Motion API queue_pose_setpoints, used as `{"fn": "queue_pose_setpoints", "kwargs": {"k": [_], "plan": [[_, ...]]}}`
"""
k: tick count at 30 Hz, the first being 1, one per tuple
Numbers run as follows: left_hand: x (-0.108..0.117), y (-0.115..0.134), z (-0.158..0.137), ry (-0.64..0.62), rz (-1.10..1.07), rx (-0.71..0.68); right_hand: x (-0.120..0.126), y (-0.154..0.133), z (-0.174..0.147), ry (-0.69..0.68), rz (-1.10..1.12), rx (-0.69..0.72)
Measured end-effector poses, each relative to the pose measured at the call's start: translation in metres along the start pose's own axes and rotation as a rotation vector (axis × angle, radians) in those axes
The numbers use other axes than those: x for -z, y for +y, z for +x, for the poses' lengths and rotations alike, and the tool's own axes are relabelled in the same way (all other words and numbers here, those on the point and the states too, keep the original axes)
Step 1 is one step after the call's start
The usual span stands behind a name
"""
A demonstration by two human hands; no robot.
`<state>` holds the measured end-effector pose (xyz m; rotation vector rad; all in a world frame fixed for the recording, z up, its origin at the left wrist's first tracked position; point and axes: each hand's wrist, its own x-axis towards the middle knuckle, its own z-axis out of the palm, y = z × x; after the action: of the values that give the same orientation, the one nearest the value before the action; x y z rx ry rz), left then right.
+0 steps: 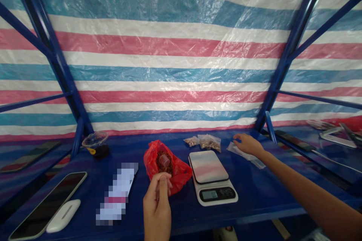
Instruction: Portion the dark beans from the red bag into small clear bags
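Observation:
My left hand (157,201) pinches the near rim of an open red plastic bag (181,175). Inside the bag lie small brown pieces (163,157) with a small clear plastic cup (164,160) on top. To its right stands a white digital kitchen scale (213,177), nothing on its plate and its display apparently at zero. Beyond the scale, my right hand (248,145) has its fingers closed at the upper end of flat, clear plastic bags (249,157) on the table. Two small filled clear bags (209,142) (192,141) rest behind the scale.
On the left are a dark-screened phone (51,205), a white earbud case (63,215), a phone with a blurred screen (118,192) and a lidded cup of dark liquid (97,147). Blue metal posts (278,71) flank the blue table (203,216). Striped sheeting (175,49) hangs behind.

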<state>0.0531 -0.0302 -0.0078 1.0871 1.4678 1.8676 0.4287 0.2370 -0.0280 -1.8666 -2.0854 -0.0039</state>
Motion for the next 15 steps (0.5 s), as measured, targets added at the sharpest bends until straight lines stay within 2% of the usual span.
{"fn": "queue_pose_setpoints", "kwargs": {"k": [2,4,10,13,15], "plan": [[0.0,0.001,-0.001,-0.004,0.007,-0.003,0.004,0.014,-0.005,-0.112,-0.005,0.009],[-0.002,0.001,-0.002,-0.013,0.011,-0.006,0.006,0.019,-0.013,-0.145,0.004,0.01],[-0.005,-0.007,-0.004,-0.049,0.039,-0.026,0.019,0.012,-0.029,0.04,0.073,-0.041],[-0.004,-0.009,-0.006,-0.084,0.06,-0.032,0.038,-0.005,-0.034,0.166,0.318,-0.043],[-0.006,-0.007,-0.009,-0.131,0.07,-0.048,0.052,-0.032,-0.044,0.255,0.575,0.028]]}}
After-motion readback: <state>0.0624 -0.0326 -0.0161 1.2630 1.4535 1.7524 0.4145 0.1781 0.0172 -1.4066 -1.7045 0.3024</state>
